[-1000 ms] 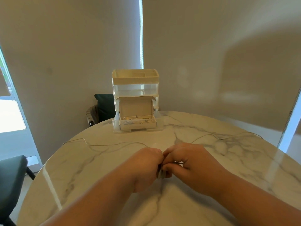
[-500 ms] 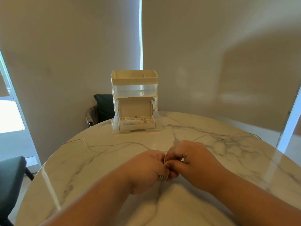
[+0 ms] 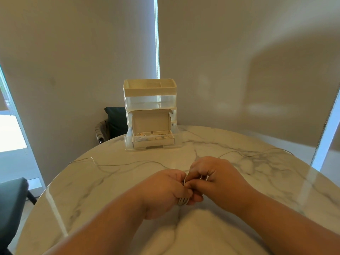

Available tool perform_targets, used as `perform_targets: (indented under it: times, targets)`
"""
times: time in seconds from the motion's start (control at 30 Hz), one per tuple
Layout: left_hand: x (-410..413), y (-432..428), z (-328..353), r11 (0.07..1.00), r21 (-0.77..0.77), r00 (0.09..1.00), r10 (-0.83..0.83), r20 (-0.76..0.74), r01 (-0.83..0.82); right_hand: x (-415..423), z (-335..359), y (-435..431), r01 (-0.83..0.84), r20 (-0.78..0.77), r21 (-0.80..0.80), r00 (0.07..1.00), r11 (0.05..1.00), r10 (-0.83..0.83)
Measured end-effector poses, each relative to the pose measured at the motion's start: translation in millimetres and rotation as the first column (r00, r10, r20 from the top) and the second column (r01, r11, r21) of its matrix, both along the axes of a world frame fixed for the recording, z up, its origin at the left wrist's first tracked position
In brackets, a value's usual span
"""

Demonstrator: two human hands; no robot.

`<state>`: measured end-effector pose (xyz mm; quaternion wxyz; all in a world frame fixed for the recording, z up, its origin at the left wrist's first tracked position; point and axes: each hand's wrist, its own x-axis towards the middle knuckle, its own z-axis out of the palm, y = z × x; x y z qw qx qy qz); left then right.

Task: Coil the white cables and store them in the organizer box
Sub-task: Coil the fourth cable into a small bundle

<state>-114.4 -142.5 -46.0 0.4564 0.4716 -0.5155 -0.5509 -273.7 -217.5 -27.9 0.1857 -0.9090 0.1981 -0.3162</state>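
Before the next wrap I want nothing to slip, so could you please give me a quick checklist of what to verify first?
1. Coil gripped in left hand: ok.
2. Right hand pinching the coil: ok.
3. All cable wound in: not ok, loose cable lies across the table.
4. Bottom drawer of organizer box open: ok.
5. Room in the cardboard box inside it: cannot tell.

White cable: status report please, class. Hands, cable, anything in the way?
Left hand grips coiled white cable; right hand pinches its strand. Loose cable trails on table. Organizer box ahead, lower drawer open, nothing blocking.
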Motion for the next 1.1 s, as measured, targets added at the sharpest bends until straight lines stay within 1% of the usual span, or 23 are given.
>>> perform_targets:
  times: [0.07,0.17,0.43,0.53,0.63,0.8,0.9,1.03,1.1]
  targets:
    - [0,0,-2,1.0,0.016,1.0,-0.004,-0.017,0.004,-1,0,-1,0.0,0.011,0.032,1.0,0.999,0.0]
    - [-1,-1,-4,0.999,0.035,1.0,0.008,0.009,-0.009,-3,1,-1,-0.008,-0.025,0.061,1.0,0.998,0.01]
    - [-4,2,-1,0.998,0.058,0.998,0.024,0.065,-0.028,-7,11,1,-0.065,-0.228,-0.021,0.972,0.998,0.059]
    - [-6,1,-2,0.998,0.053,0.995,0.032,0.09,-0.037,-10,14,3,-0.001,-0.264,-0.028,0.965,1.0,-0.006]
    - [-7,1,-2,0.999,0.044,0.993,-0.001,0.119,-0.005,-12,15,5,0.092,-0.274,-0.053,0.956,0.994,-0.103]
    - [-8,1,-2,0.998,0.063,0.992,-0.002,0.123,-0.006,-10,17,10,0.141,-0.296,-0.121,0.94,0.983,-0.171]
    - [-8,2,0,0.997,0.069,0.996,0.011,0.09,-0.017,-10,19,10,0.134,-0.292,-0.108,0.943,0.985,-0.161]
    - [-6,4,2,0.996,0.083,0.994,0.009,0.108,-0.018,-13,24,7,0.079,-0.35,-0.071,0.932,0.994,-0.099]
    - [-6,6,4,0.997,0.082,0.99,-0.02,0.141,0.008,-17,25,2,0.119,-0.295,-0.054,0.947,0.991,-0.129]
